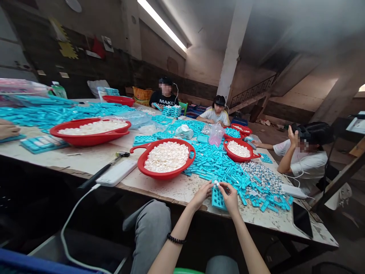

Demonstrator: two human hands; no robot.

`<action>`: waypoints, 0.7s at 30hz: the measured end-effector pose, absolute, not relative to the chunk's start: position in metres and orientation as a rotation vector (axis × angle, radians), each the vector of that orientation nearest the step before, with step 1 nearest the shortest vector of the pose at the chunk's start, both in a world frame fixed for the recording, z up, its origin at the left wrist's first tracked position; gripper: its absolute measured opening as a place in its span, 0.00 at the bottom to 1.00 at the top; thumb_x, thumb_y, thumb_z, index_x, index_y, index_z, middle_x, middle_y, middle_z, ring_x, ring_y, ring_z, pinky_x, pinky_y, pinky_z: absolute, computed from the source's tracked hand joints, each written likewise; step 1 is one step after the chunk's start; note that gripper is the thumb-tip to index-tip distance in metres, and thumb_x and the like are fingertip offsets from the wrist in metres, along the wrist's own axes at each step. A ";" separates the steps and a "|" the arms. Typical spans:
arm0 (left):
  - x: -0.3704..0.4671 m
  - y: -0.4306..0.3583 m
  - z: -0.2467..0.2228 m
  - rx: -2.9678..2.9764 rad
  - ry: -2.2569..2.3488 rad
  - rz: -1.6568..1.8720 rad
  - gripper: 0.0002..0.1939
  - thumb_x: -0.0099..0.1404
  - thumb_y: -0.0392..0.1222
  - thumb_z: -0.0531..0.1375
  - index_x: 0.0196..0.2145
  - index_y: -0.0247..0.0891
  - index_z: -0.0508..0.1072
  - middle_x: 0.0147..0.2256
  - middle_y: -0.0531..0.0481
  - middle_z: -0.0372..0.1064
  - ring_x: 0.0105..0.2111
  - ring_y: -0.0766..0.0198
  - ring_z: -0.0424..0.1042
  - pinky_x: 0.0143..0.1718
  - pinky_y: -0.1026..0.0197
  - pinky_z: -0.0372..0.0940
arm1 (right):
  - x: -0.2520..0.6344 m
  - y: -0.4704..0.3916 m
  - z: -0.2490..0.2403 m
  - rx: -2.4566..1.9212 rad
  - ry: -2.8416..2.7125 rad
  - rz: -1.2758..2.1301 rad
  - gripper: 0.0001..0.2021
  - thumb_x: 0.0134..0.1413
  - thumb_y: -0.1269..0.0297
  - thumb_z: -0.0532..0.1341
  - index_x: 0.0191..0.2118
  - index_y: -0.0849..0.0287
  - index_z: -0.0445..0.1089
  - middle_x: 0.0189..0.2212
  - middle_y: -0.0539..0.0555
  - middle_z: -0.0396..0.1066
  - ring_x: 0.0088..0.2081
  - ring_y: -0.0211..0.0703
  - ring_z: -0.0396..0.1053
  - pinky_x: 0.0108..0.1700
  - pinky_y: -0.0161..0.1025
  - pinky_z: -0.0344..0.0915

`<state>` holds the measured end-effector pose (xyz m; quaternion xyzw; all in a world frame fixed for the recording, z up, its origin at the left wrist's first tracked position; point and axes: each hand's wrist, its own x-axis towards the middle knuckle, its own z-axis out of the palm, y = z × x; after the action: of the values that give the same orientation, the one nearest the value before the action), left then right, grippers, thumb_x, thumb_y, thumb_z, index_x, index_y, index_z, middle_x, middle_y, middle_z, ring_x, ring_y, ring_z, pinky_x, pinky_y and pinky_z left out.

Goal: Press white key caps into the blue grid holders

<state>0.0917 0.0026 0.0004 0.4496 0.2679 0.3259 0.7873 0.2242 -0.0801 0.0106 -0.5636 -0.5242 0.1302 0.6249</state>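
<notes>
My left hand (202, 195) is closed on the far left edge of a blue plastic tray (218, 201) with rows of square holes, which lies at the table's front edge. My right hand (230, 198) reaches over its right side, thumb and fingertips pinched together at a small white piece (216, 183) at the tray's far end. The holes nearer me look unfilled. A heap of blue plastic strips (212, 158) lies just beyond both hands. To the left stands a red basin (162, 176) full of white pieces.
Another red basin (91, 140) sits farther left, near a hammer (99, 173) and a white power bank (116, 173) with a cable. A phone (302, 220) lies at the right edge. Small mixed pieces (262, 177) are piled at right. Several people sit around the table.
</notes>
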 end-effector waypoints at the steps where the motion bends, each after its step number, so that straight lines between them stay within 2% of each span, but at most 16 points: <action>1: 0.091 0.002 0.001 0.975 0.575 0.702 0.30 0.61 0.47 0.65 0.59 0.37 0.68 0.50 0.41 0.75 0.47 0.56 0.75 0.50 0.58 0.64 | 0.225 -0.080 0.010 -1.294 -1.211 0.307 0.16 0.59 0.51 0.62 0.40 0.59 0.77 0.38 0.59 0.78 0.41 0.50 0.76 0.45 0.44 0.73; 8: 0.091 0.002 0.000 0.993 0.601 0.701 0.26 0.60 0.48 0.64 0.55 0.38 0.72 0.50 0.42 0.75 0.48 0.56 0.73 0.50 0.58 0.63 | 0.219 -0.084 0.016 -1.362 -1.331 0.185 0.13 0.62 0.53 0.61 0.39 0.57 0.78 0.38 0.57 0.77 0.41 0.50 0.75 0.45 0.44 0.71; 14: 0.091 -0.001 0.006 1.096 0.559 0.733 0.24 0.59 0.57 0.64 0.45 0.37 0.76 0.46 0.43 0.76 0.48 0.53 0.72 0.48 0.56 0.64 | 0.211 -0.086 0.020 -1.394 -1.439 0.079 0.11 0.63 0.57 0.59 0.40 0.55 0.77 0.36 0.56 0.77 0.38 0.48 0.75 0.43 0.43 0.71; 21: 0.086 -0.009 0.011 1.182 0.431 0.780 0.24 0.56 0.58 0.68 0.44 0.39 0.75 0.45 0.42 0.76 0.49 0.49 0.73 0.53 0.52 0.62 | 0.212 -0.083 0.009 -1.341 -1.423 0.101 0.10 0.59 0.57 0.61 0.39 0.54 0.78 0.34 0.56 0.77 0.36 0.51 0.75 0.41 0.46 0.71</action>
<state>0.0865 -0.0094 0.0110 0.5387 0.1962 0.3554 0.7382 0.2115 -0.0832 0.0086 -0.5684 -0.6032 0.0427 0.5578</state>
